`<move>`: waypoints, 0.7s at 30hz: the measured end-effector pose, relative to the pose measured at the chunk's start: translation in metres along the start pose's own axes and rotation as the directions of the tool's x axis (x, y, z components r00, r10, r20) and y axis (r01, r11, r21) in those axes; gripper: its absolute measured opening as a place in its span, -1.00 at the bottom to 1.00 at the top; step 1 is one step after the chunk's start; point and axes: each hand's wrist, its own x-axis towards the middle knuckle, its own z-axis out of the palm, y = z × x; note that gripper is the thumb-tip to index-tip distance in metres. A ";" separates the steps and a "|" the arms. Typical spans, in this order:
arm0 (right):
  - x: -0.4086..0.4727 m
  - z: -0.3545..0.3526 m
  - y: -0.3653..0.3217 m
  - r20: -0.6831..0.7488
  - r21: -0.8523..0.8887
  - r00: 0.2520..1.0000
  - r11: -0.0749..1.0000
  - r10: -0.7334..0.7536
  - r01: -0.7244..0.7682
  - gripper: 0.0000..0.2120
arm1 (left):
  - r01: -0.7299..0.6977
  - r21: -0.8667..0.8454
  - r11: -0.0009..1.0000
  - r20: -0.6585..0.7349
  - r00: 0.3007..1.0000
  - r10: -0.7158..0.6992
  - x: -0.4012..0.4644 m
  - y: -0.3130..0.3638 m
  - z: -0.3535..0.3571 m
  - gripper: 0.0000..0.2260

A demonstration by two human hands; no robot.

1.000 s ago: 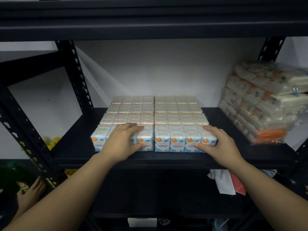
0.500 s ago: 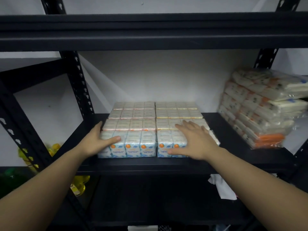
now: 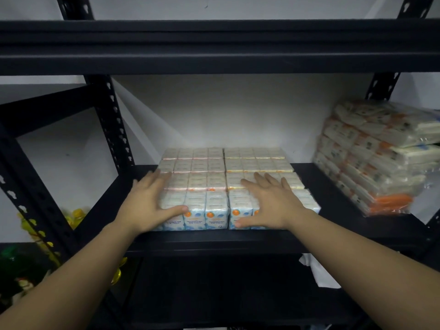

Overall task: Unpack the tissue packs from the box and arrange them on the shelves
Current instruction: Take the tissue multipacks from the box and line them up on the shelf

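Note:
Several wrapped mini tissue packs (image 3: 215,184), white with blue and orange fronts, stand in tidy rows on the black middle shelf (image 3: 333,201). My left hand (image 3: 147,203) lies against the left side of the block, fingers straight along its edge and thumb across the front-left pack. My right hand (image 3: 269,203) lies flat on top of the front-right packs, fingers spread and thumb down over their front face. Neither hand lifts a pack. No box is in view.
A bulky plastic-wrapped bundle of tissue packs (image 3: 378,158) leans at the shelf's right end. A black upright post (image 3: 114,129) stands left of the block. Yellow items (image 3: 76,217) sit lower left; white cloth (image 3: 319,272) lies on the shelf below. The upper shelf beam (image 3: 219,46) overhangs.
My left hand moved from the top front packs to the block's left side. My right hand moved from the front-right corner inward onto the top of the right packs. The camera tilted up slightly.

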 end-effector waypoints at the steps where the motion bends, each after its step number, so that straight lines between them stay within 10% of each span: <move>1: 0.000 0.000 0.000 0.002 -0.012 1.000 1.000 0.015 -0.015 0.23 | -0.054 0.092 0.994 0.040 0.998 0.051 0.003 0.006 0.001 0.08; 7: 0.007 0.003 0.004 0.043 -0.031 0.999 1.000 0.008 -0.007 0.21 | -0.185 0.262 0.947 0.293 0.950 0.105 0.020 0.052 0.020 0.12; 21: 0.036 0.003 0.013 -0.005 -0.195 1.000 0.981 -0.006 0.005 0.17 | -0.200 0.319 0.926 0.293 0.950 0.105 0.058 0.042 0.031 0.04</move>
